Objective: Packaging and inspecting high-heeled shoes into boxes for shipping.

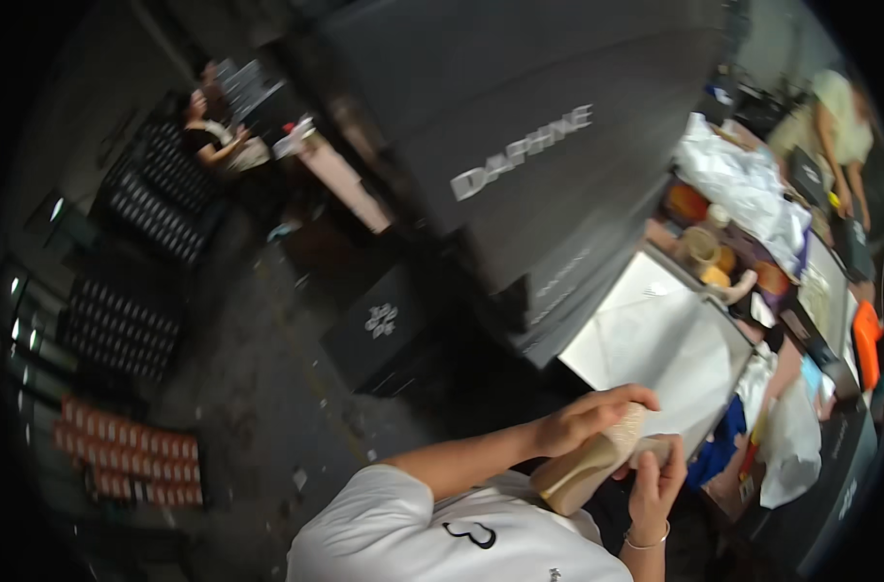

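Note:
Close to my body I hold a beige high-heeled shoe [580,472], tilted, with a glittery part near its upper end. My left hand [589,419] is closed over that upper end, fingers curled round it. Against the shoe's right side, my right hand [658,477] pinches a small pinkish-grey piece [652,448]; blur hides what kind it is. A white sheet-like surface [660,339] lies on the worktable just beyond both hands.
A big dark carton [520,165] towers ahead, with a smaller black box [379,325] left of it. Plastic bags [743,184], jars [699,247] and an orange object [866,344] crowd the table at right. Stacked boxes [127,456] stand left. Other people [835,136] work far off.

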A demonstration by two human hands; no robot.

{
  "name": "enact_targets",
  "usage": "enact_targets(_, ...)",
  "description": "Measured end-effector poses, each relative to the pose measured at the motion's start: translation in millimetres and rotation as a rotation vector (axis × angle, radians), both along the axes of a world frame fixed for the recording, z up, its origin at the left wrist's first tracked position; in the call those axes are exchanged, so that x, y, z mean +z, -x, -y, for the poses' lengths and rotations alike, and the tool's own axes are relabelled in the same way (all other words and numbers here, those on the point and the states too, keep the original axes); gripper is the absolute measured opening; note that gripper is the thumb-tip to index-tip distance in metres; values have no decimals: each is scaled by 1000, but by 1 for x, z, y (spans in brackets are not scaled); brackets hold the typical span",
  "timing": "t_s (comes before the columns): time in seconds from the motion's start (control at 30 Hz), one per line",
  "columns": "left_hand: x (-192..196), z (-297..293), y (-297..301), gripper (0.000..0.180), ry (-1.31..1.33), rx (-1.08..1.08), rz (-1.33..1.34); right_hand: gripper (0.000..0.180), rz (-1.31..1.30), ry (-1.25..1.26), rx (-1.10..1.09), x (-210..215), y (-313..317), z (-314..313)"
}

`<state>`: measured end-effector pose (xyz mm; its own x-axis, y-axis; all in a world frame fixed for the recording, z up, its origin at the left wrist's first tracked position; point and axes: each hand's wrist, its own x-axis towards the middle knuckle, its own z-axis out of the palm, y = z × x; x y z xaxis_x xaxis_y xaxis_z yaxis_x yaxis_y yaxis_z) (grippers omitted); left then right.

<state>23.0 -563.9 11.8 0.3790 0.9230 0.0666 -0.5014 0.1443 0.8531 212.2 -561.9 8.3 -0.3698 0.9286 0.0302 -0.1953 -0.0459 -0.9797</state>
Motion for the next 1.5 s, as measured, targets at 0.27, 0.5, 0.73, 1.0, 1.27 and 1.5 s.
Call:
enact_targets(0.27, -8, 17, 2, 56, -97, 85, -44, 20, -29, 50, 23, -12, -3, 11)
enact_targets(0.5, -4, 3, -2, 62, -84, -5, -11, 23, -75, -24, 9, -29, -7, -2)
enact_targets(0.73, 0, 9, 2, 61, -57, -10, 10, 24, -18, -57, 58, -32, -12, 4)
enact_targets(1.0, -14, 0, -3, 73, 108, 27, 70, 9, 172, -185, -77, 1, -28, -14)
enact_targets(1.27, 4, 3, -3, 60, 14, 17, -94, 17, 306, -696, 137, 49, -20, -35)
enact_targets(1.5, 8, 4, 2, 61, 157, -16, -116, 14, 681, -1024, 321, 49, -14, -63)
